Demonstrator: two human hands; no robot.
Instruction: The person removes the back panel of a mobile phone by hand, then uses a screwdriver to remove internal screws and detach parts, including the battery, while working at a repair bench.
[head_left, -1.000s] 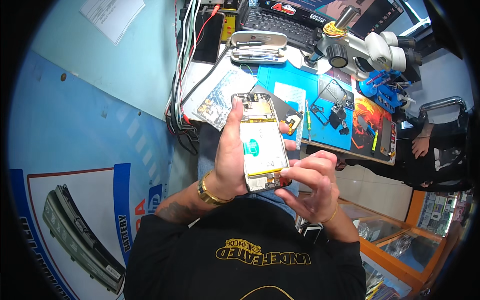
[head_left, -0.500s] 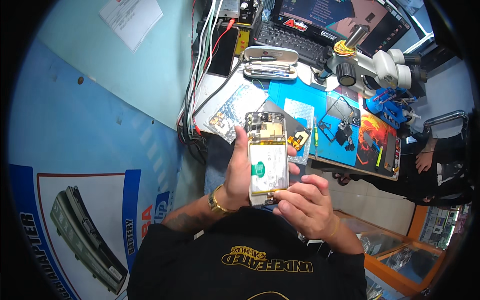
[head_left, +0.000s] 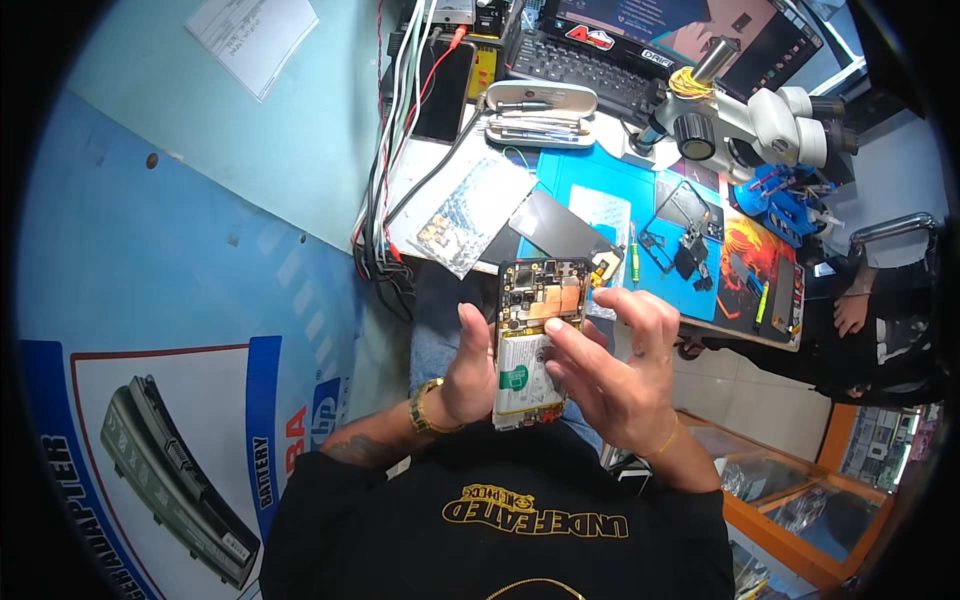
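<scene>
An opened smartphone [head_left: 543, 360] with its inner parts bare rests in my left hand [head_left: 467, 372]. The thumb stands up along its left edge, and fingertips show past the right edge. A white battery with a green mark fills the phone's lower half; copper-coloured shielding and the circuit board lie in the upper half. Over the right side is my right hand [head_left: 640, 385], its fingers apart. The index fingertip is at the join between board and battery; whether it presses there I cannot tell. Nothing shows in that hand.
Ahead, a bench holds a blue mat [head_left: 570, 172], a dark screen panel [head_left: 565, 228], a phone frame [head_left: 655, 235] and a green screwdriver [head_left: 634, 255]. Behind stand a microscope [head_left: 750, 130], a laptop [head_left: 580, 75] and an open tool case [head_left: 542, 115]. Cables [head_left: 385, 190] hang left. Another person's hand [head_left: 851, 314] is at right.
The phone has tilted and come slightly lower, showing its upper board more plainly. My right hand has moved from the phone's bottom end up to the middle, with its fingers spread wider.
</scene>
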